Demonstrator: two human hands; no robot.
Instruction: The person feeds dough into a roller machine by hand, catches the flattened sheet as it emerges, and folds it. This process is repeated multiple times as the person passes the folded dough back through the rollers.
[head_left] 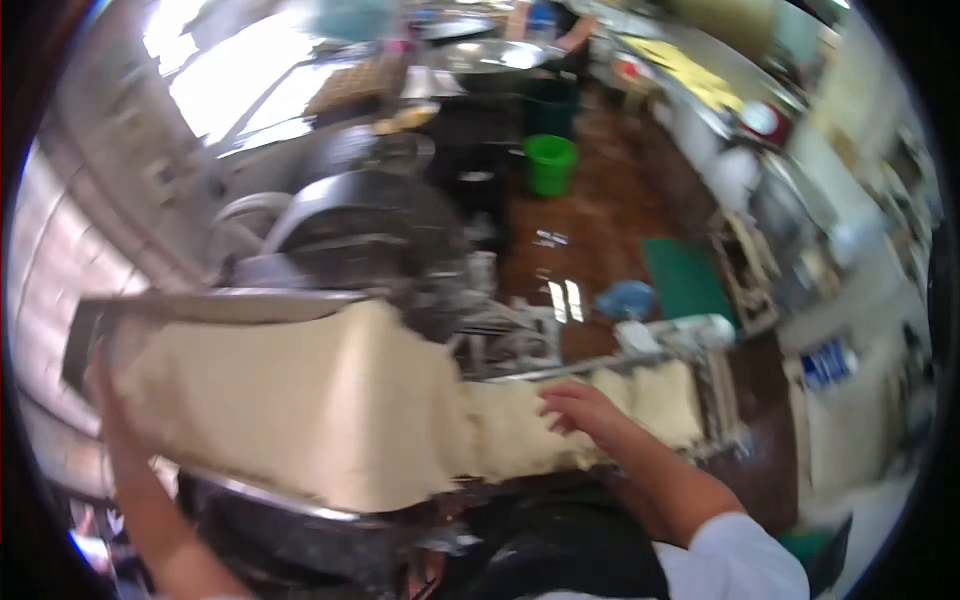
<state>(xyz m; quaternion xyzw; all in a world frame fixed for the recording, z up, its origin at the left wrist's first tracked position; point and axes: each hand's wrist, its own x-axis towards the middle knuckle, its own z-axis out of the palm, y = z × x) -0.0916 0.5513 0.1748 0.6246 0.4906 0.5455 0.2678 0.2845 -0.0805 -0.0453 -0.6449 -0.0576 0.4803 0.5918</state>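
Here, seen from a camera worn on the head, a long cream-coloured sheet [270, 410], perhaps dough, lay along a shallow metal tray [240, 305] at the person's left and centre. It already covered most of the tray's length; the left part looked fairly flat, while a broad, rounded ridge near the right end was not flattened out. Beyond the ridge, narrower pale folds [505, 425] ran to the right in soft waves, with a metal rail along their far side. The sheet looked matt, smooth and pliable, with a slightly ragged near edge. The left hand [103, 385] was beside the sheet's left end, too blurred to tell whether its grip was closed on anything. The right hand [585, 410] was over the pale folds with its grip loosely wide, fingers apart and slightly curled, seemingly holding nothing; whether it touched the folds could not be told. Behind the tray was a large, rounded dark metal vessel [365, 225]. Farther off, a bright green bucket [550, 165] stood on a shiny brown floor [600, 200], and another person's hands [577, 35] showed blurrily near the top.
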